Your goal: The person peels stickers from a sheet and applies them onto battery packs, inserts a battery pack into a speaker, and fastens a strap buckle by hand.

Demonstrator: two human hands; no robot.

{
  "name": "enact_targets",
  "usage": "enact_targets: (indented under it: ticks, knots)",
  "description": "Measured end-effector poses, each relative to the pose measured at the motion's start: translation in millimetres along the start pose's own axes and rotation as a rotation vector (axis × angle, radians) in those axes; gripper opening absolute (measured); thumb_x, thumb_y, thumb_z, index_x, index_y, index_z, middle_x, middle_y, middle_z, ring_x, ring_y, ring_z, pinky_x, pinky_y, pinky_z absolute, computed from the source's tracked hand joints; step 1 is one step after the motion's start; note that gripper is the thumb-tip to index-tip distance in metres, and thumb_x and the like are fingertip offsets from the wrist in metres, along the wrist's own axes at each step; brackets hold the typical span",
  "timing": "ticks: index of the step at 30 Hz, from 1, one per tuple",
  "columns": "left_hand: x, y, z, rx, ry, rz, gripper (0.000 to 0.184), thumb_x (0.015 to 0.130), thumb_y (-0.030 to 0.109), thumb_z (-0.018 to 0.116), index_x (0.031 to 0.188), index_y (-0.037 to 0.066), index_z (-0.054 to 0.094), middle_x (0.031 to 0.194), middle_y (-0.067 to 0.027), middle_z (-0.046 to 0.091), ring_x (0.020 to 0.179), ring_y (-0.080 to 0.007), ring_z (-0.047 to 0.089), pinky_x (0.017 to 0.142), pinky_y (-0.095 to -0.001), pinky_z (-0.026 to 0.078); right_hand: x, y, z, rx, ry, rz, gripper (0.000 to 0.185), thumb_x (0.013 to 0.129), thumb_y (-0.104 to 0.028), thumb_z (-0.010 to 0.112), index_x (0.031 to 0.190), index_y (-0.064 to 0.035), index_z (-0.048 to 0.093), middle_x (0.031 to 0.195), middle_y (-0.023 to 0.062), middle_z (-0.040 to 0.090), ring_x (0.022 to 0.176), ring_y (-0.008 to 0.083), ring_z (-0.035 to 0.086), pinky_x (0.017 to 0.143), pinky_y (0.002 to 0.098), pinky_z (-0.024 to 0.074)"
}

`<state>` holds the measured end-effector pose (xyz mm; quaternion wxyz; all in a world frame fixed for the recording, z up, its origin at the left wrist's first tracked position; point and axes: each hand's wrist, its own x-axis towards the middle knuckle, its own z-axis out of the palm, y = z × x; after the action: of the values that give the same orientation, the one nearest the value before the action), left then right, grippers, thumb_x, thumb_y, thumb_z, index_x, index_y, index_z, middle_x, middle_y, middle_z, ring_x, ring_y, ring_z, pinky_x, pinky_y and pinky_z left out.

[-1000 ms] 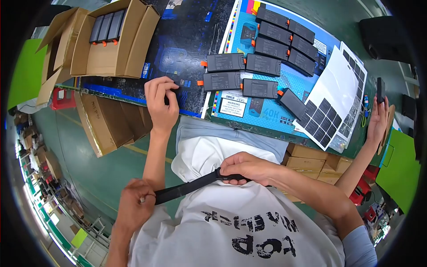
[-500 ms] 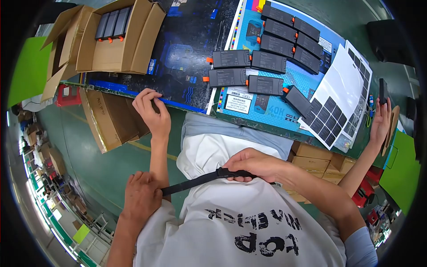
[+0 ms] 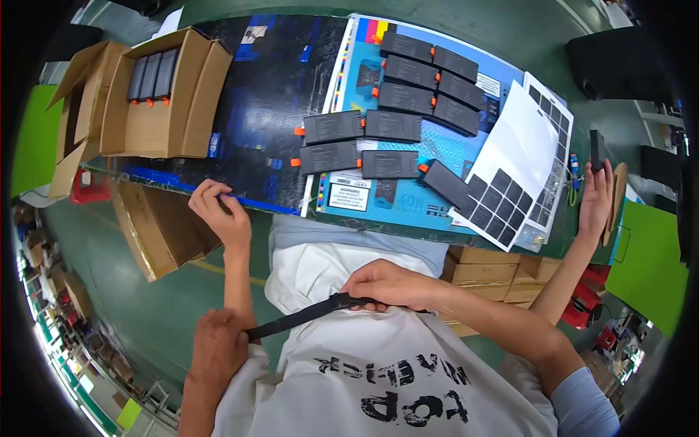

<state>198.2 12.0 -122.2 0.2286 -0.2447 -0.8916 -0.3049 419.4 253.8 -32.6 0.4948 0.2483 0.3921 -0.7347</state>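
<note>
My left hand [image 3: 222,211] is raised near the table's front edge, fingers loosely curled and thumb apart, nothing visible in it. Out at the right, my right hand [image 3: 598,197] has its fingers around the lower end of a small dark slab [image 3: 598,149], which stands upright. Across my white shirt [image 3: 415,371] runs a black strap [image 3: 291,318] with a buckle [image 3: 341,300]. Another person's hands hold it: one [image 3: 218,341] at the strap's left end, the other [image 3: 382,284] at the buckle. That person's right sleeve [image 3: 582,402] is light blue.
Several black rectangular packs [image 3: 393,125] with orange tabs lie on the printed table cover [image 3: 415,200]. White sheets with dark squares [image 3: 502,207] are at the right. An open cardboard box [image 3: 149,136] holds 3 dark packs. More cartons [image 3: 484,273] are under the table.
The view has shifted, so the table and boxes sit further left and mostly lower. Both pairs of hands keep nearly the same poses, and the strap is still held across the shirt.
</note>
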Motion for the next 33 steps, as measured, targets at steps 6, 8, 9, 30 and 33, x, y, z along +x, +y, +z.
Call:
enact_targets:
  ticks: [6, 8, 9, 30, 33]
  knots:
    - [5.0, -6.4, -4.8, 0.071, -0.009, 0.128, 0.011, 0.088, 0.009, 0.058, 0.096, 0.004, 0.063, 0.109, -0.0179, 0.062, 0.101, -0.0373, 0.054, 0.093, -0.0468, 0.041, -38.6, -1.8, 1.6, -0.837, 0.375, -0.613, 0.034, 0.096, -0.017, 0.062, 0.121, 0.0046, 0.070, 0.116, 0.0246, 0.071, 0.110, 0.0451, 0.066, 0.098, 0.0504, 0.0520]
    - [-12.5, -21.6, -1.3, 0.046, -0.077, -0.031, 0.013, 0.092, 0.003, 0.059, 0.104, 0.002, 0.062, 0.117, -0.0192, 0.061, 0.114, -0.0384, 0.055, 0.102, -0.0477, 0.041, -90.8, -23.6, -16.6, -0.944, 0.431, -0.560, 0.044, 0.103, -0.023, 0.060, 0.139, 0.0013, 0.060, 0.135, 0.0221, 0.064, 0.126, 0.0413, 0.060, 0.109, 0.0467, 0.0484]
    - [-18.7, -30.4, 6.4, -0.011, -0.018, -0.033, 0.010, 0.094, 0.003, 0.057, 0.103, 0.001, 0.060, 0.118, -0.0202, 0.059, 0.114, -0.0384, 0.054, 0.103, -0.0481, 0.041, -120.8, -30.3, -30.0, -0.890, 0.442, -0.490, 0.044, 0.106, -0.026, 0.059, 0.141, 0.0000, 0.060, 0.136, 0.0208, 0.064, 0.127, 0.0381, 0.061, 0.109, 0.0442, 0.0490]
    - [-3.5, -25.6, 8.6, 0.060, -0.050, 0.021, 0.020, 0.095, 0.020, 0.046, 0.088, 0.001, 0.046, 0.109, -0.0214, 0.051, 0.107, -0.0383, 0.047, 0.098, -0.0499, 0.035, -362.1, -20.5, -443.9, 0.540, 1.355, -1.938, 0.031, 0.104, -0.007, 0.067, 0.130, 0.0092, 0.062, 0.120, 0.0159, 0.070, 0.110, 0.0248, 0.069, 0.100, 0.0327, 0.0577]
    - [1.6, -23.7, 6.2, 0.097, -0.068, 0.063, 0.030, 0.098, 0.028, 0.043, 0.089, -0.001, 0.046, 0.106, -0.0213, 0.049, 0.103, -0.0381, 0.047, 0.093, -0.0480, 0.037, -366.2, -18.5, -456.3, 0.481, 1.415, -1.918, 0.033, 0.104, -0.008, 0.067, 0.132, 0.0093, 0.063, 0.122, 0.0143, 0.070, 0.108, 0.0241, 0.070, 0.100, 0.0320, 0.0577]
